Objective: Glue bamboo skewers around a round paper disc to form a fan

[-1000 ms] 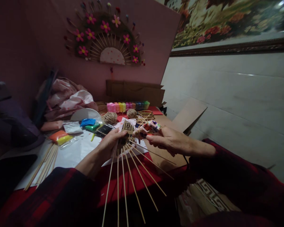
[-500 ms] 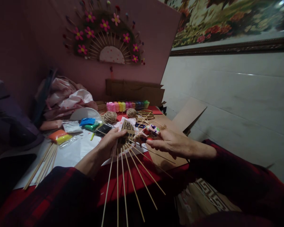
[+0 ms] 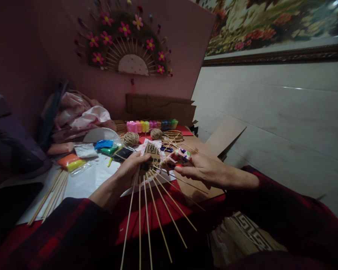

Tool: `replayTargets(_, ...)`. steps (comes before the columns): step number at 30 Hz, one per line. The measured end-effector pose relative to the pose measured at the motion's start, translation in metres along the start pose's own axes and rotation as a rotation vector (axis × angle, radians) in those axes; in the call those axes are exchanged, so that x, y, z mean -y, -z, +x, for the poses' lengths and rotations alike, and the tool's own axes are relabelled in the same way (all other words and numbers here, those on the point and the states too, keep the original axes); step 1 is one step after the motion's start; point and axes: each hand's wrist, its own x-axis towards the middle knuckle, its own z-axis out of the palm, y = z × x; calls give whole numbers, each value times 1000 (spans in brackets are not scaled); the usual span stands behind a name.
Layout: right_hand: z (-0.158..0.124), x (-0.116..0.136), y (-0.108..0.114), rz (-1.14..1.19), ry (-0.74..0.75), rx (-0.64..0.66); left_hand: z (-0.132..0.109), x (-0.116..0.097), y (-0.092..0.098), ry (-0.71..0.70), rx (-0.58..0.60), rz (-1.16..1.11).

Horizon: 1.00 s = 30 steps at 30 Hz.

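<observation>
My left hand [image 3: 131, 168] grips a cardboard piece [image 3: 151, 150] with dark print and a torn white-and-pink paper edge, thumb on its face. Several thin bamboo sticks [image 3: 160, 221] fan out from the cardboard's lower side, toward me and to the right. My right hand [image 3: 201, 168] is closed around a colourful flower-patterned tool [image 3: 181, 155]. The tool's narrow, pale front end points left, close to the upper sticks where they meet the cardboard. Its exact kind is unclear, and my fingers hide its rear part.
Loose bamboo sticks [image 3: 52, 195] and clay packets [image 3: 71, 162] lie at left. Twine balls [image 3: 131, 139], a row of coloured clay [image 3: 152, 126] and blue-handled scissors [image 3: 166, 149] sit beyond my hands. A flower-trimmed fan [image 3: 133, 64] hangs on the wall. Cardboard [image 3: 199, 187] lies at right.
Almost everything stays in place. My right hand and the patterned tool have shifted very slightly; both hands keep their hold.
</observation>
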Motion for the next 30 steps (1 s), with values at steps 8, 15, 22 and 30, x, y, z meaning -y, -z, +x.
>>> replayTargets(8,1,2,-1,9,1,-29,0,1,1,-13,-12,37)
replayTargets(15,1,1,0,-5,-30,-36,-1,0,0,-6,-2,14)
replayTargets(22,1,3,0,-8,-20,-40,1,1,1,-5,-5,15)
replayTargets(30,0,-1,-1,-8,-23,-64,1,2,3,-9,8,9)
